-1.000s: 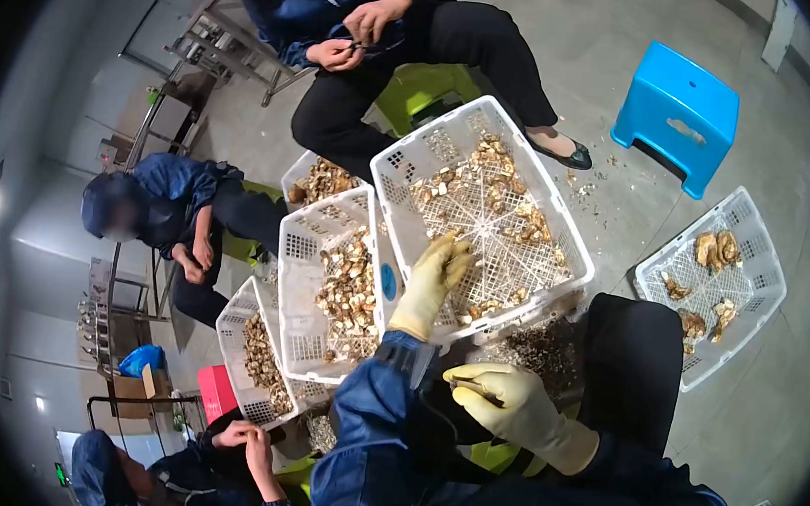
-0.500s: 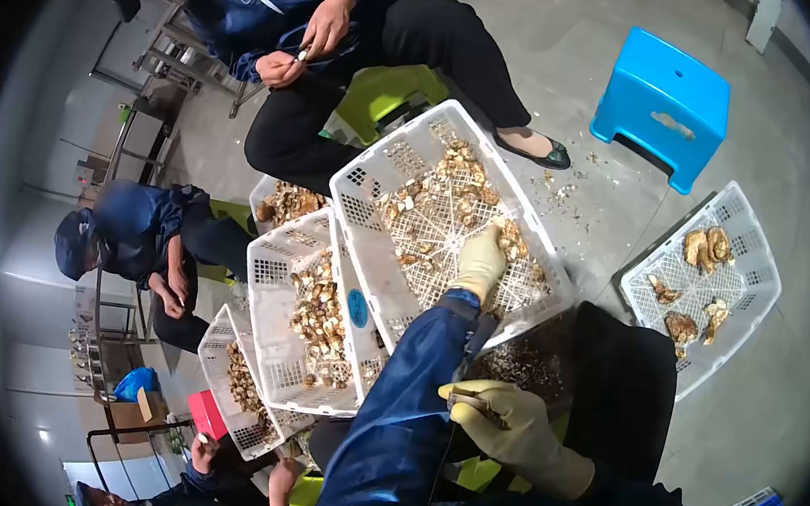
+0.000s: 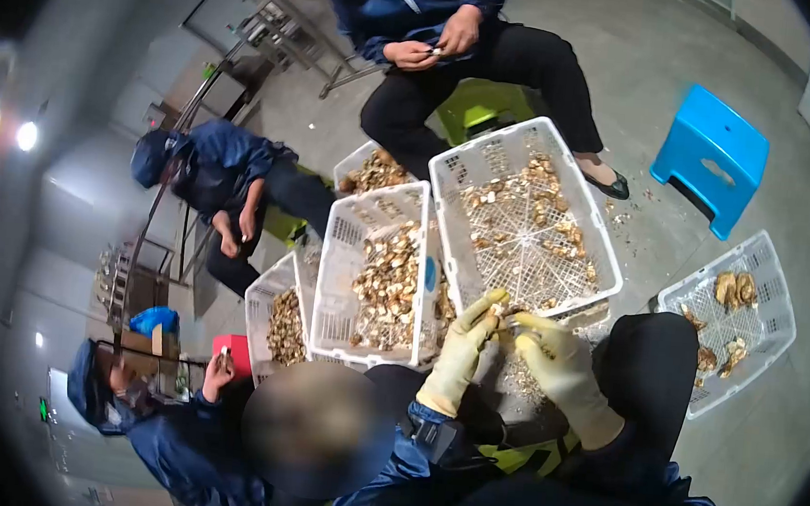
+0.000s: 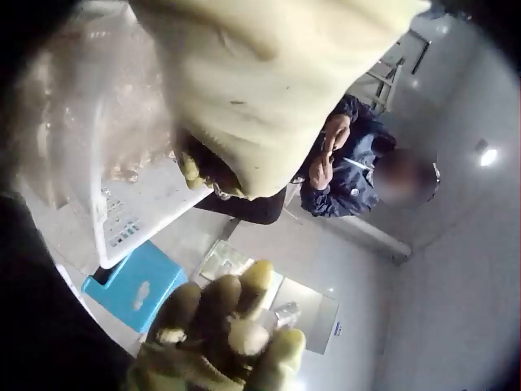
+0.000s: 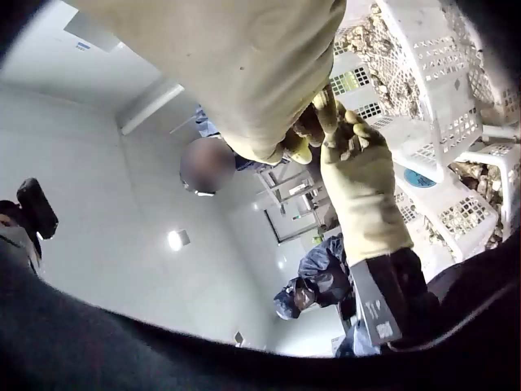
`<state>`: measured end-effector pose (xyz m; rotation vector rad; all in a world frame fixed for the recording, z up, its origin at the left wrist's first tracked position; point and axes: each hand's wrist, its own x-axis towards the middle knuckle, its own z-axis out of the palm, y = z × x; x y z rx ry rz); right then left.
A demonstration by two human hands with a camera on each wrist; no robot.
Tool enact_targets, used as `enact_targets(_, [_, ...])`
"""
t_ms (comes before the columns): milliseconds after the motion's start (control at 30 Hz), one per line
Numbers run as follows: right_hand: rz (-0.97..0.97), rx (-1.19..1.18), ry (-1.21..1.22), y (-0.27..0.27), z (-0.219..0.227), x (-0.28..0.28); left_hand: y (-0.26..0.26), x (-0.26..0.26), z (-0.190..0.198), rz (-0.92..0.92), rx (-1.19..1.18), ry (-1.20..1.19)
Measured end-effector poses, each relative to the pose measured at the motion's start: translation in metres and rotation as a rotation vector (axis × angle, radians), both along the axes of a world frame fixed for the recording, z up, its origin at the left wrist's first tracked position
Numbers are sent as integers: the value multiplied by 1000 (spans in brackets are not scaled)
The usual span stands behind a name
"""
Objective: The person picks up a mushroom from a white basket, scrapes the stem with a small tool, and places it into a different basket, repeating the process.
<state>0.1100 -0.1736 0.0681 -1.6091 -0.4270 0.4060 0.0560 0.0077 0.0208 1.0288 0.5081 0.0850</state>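
Observation:
Both gloved hands meet above the near edge of a large white crate (image 3: 604, 292) holding mushroom pieces (image 3: 548, 184). My left hand (image 3: 458, 359) pinches a small pale mushroom piece (image 3: 499, 311) at its fingertips. Close beside it on the right, my right hand (image 3: 563, 375) has curled fingers. In the left wrist view, that right hand (image 4: 203, 350) grips a small shiny metal tool (image 4: 286, 314) near a whitish piece (image 4: 248, 336). The right wrist view shows my left hand (image 5: 362, 183) against the fingers of my right hand (image 5: 236, 65); the contact is partly hidden.
More white crates of mushroom pieces (image 3: 390, 276) stand at left. A crate (image 3: 770, 357) with a few large mushrooms and a blue stool (image 3: 717, 150) are at right. People sit opposite (image 3: 415, 23), at left (image 3: 229, 170) and at lower left (image 3: 186, 446). Scraps (image 3: 521, 384) lie below my hands.
My left hand reached into the large crate and has come back toward my right hand with a mushroom piece. The head view has shifted, and the lower-left person shows more.

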Motion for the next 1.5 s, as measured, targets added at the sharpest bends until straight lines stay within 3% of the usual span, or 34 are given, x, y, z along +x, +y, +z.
enact_targets(67, [-21,92,-299,12,-38,0,-5,-27,-3,17,66,-57])
enact_targets(100, [-63,99,-333,15,-35,-6,-12,-35,1,72,128,-49])
enact_targets(200, [28,30,-144,22,-31,-19,-24,-60,6,160,22,-105])
enact_targets(333, [284,56,261,22,-48,-25,-17,-88,-18,133,-44,-221])
enact_targets(400, [352,67,260,24,-64,-25,-15,-95,-10,132,-50,-214])
enact_targets(633, [428,143,370,25,-45,-32,-11,-106,-26,142,-113,-273])
enact_targets(800, [419,16,71,24,-31,-35,-11,-102,-29,148,-80,-276])
enact_targets(867, [396,25,58,22,-32,-34,-15,-101,-20,155,-97,-259])
enact_targets(900, [397,70,211,22,-42,-31,-17,-103,-16,166,-156,-257])
enact_targets(1000, [413,102,290,20,-42,-26,-14,-101,-24,163,-232,-257])
enact_targets(1167, [362,31,-174,23,-44,-31,-8,-94,-38,157,-172,-207])
enact_targets(1267, [411,-60,223,21,-45,-22,-7,-96,-41,176,-351,-221])
enact_targets(1400, [389,85,229,25,-29,-32,-7,-96,-38,171,-329,-243])
enact_targets(1433, [393,111,152,28,-35,-35,-7,-96,-38,171,-286,-211])
enact_targets(1467, [400,22,-270,30,-43,-32,-7,-97,-37,170,-245,-177])
enact_targets(1500, [375,12,-171,30,-48,-33,-9,-98,-37,213,-212,-143])
